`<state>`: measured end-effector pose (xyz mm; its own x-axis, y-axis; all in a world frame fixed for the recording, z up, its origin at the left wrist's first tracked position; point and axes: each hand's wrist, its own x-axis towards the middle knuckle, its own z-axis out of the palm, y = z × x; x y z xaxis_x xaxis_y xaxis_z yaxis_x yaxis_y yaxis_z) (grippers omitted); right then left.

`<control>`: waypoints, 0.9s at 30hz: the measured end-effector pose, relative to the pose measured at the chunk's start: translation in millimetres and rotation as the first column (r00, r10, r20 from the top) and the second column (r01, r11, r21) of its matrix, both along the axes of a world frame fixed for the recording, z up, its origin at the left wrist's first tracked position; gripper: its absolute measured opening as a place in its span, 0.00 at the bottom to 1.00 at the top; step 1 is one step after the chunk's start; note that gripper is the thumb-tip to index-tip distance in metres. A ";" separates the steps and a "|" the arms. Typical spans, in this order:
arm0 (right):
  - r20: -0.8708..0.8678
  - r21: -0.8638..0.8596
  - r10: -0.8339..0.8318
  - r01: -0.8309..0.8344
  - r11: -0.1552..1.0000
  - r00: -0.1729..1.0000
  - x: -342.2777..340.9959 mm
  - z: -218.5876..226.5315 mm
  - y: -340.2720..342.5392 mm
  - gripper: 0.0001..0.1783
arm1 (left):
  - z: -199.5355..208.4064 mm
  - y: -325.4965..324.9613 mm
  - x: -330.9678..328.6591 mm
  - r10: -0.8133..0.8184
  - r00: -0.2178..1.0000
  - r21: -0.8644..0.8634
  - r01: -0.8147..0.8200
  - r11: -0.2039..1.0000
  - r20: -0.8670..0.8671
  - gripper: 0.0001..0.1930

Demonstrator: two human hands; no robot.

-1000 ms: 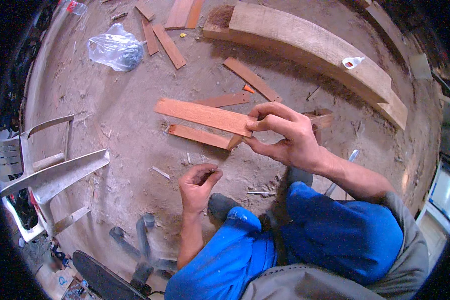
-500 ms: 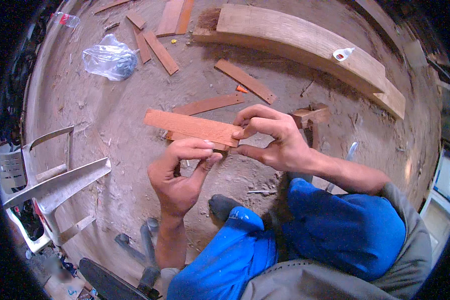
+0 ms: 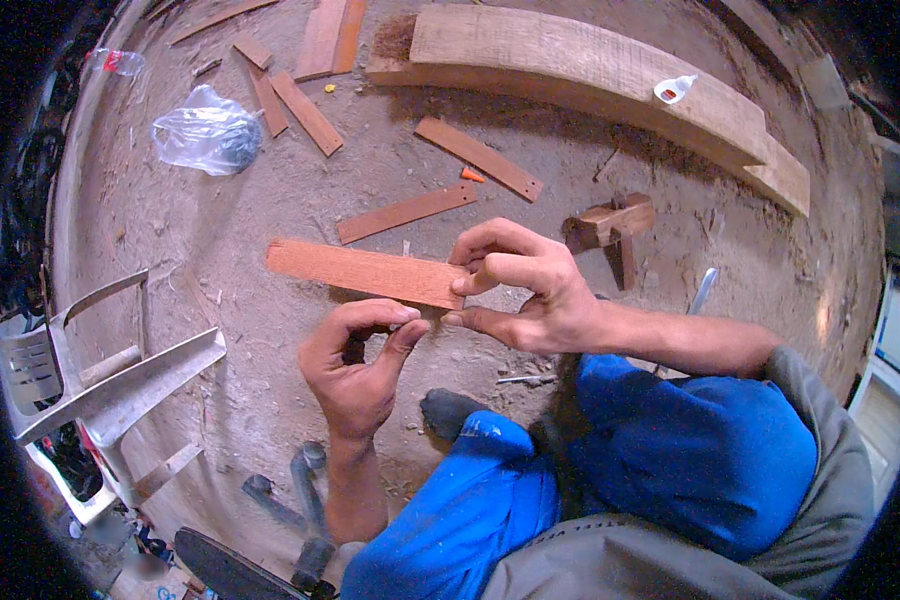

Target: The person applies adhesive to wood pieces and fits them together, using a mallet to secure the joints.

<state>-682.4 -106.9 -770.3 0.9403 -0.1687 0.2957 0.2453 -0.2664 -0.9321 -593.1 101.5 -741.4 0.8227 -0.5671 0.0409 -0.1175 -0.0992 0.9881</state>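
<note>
A thin reddish-brown wooden strip (image 3: 365, 272) is held level above the dirt floor. The thumb and fingers of my right hand (image 3: 535, 285) pinch its right end. Just below the strip's lower edge, my left hand (image 3: 355, 365) has thumb and index finger pressed together at the tips. Whatever lies between those tips is too small to make out. Beyond the held strip, two similar strips lie on the ground: one strip (image 3: 407, 213) close behind it and another strip (image 3: 480, 158) with small holes at its end. A small orange cone-shaped piece (image 3: 472, 174) rests between them.
A thick curved timber (image 3: 570, 70) crosses the far side, bearing a white bottle (image 3: 675, 90). Right of my hands sits a wooden block tool (image 3: 610, 222). More strips (image 3: 307, 113) and a clear plastic bag (image 3: 207, 130) lie far left. An overturned plastic chair (image 3: 140, 385) stands left.
The strip and my right hand have shifted slightly left and lower in view. My left fingertips now sit more clearly below the strip's edge. The whole view has also shifted a little.
</note>
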 end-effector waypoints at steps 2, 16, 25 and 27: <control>0.016 -0.004 -0.004 0.004 1.000 1.000 -0.6 -1.8 1.3 0.13 | -0.3 -2.3 -7.0 0.041 0.997 0.019 -0.040 0.999 -0.070 0.09; 0.132 -0.071 0.063 -0.054 0.996 0.989 -7.3 -10.8 2.8 0.10 | -37.5 4.5 -41.4 0.221 0.934 -0.053 -0.245 0.968 -0.280 0.10; 0.119 -0.113 0.045 -0.031 0.993 0.992 -1.0 -7.9 -3.5 0.13 | -19.0 10.0 -40.4 -0.239 0.811 -0.621 -0.185 0.762 -0.534 0.14; 0.114 -0.094 0.035 -0.025 0.995 0.993 -2.1 -11.0 -2.7 0.14 | -18.8 8.1 -41.2 -0.221 0.817 -0.611 -0.190 0.768 -0.532 0.14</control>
